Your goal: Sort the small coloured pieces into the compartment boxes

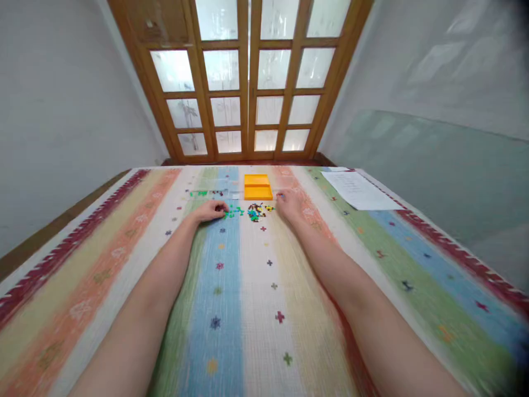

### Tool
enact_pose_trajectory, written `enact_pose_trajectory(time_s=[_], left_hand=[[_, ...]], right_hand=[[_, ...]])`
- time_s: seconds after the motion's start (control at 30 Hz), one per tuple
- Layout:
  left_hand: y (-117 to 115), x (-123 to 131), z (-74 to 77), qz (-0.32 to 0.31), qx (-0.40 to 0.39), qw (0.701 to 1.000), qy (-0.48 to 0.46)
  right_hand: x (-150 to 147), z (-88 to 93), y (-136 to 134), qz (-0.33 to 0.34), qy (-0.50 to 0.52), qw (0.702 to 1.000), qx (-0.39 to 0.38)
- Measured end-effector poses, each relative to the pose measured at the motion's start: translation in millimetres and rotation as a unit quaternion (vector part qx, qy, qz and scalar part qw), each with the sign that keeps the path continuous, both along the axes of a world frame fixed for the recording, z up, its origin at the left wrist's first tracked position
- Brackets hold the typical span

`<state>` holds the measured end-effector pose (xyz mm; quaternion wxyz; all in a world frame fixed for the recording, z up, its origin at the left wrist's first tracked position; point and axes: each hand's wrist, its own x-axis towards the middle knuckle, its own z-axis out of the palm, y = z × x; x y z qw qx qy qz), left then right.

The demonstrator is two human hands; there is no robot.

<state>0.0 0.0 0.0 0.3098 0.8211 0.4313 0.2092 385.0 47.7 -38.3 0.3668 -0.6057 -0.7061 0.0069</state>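
Both my arms stretch far out over a striped cloth (248, 309). My left hand (211, 210) lies knuckles up with its fingers curled, touching a scatter of small green pieces (233, 211). My right hand (288, 202) rests to the right of a heap of tiny mixed-colour pieces (257, 211), its fingertips pinched on a small blue piece (280, 195). Just beyond the heap sits an orange tray (257, 187). A row of green and dark pieces (203, 193) lies to the tray's left.
A white printed sheet (359, 189) lies at the far right of the cloth. Wooden doors with frosted panes (248, 82) stand behind the surface, between pale walls. A glass panel (433, 165) leans on the right wall.
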Motion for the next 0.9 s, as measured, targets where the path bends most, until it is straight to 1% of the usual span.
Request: enact_pose_trajectory(time_s=[0.13,0.23,0.4,0.53,0.63,0.77,0.9], left_hand=[[0,2,-0.4,0.006,0.004,1.0,0.005],[0,9,-3.9,0.019,0.018,1.0,0.0],[-3,35,-10.8,0.08,0.084,0.993,0.009],[-7,47,-12.0,0.092,0.123,0.988,0.015],[-6,44,-12.0,0.097,0.141,0.985,0.013],[-2,35,-12.9,0.098,0.186,0.977,0.047],[-1,32,-15.1,0.103,0.193,0.973,0.069]], right_hand=[[0,2.5,-2,-0.001,-0.001,1.0,-0.005],[1,5.1,-5,-0.001,0.001,1.0,-0.008],[1,7.2,-8,-0.007,0.002,1.0,-0.014],[1,7.7,-8,-0.007,-0.001,1.0,-0.018],[1,9.3,-9,-0.004,-0.004,1.0,-0.022],[0,11.9,-11,-0.004,-0.003,1.0,-0.023],[-1,12.7,-12,-0.006,-0.002,1.0,-0.025]])
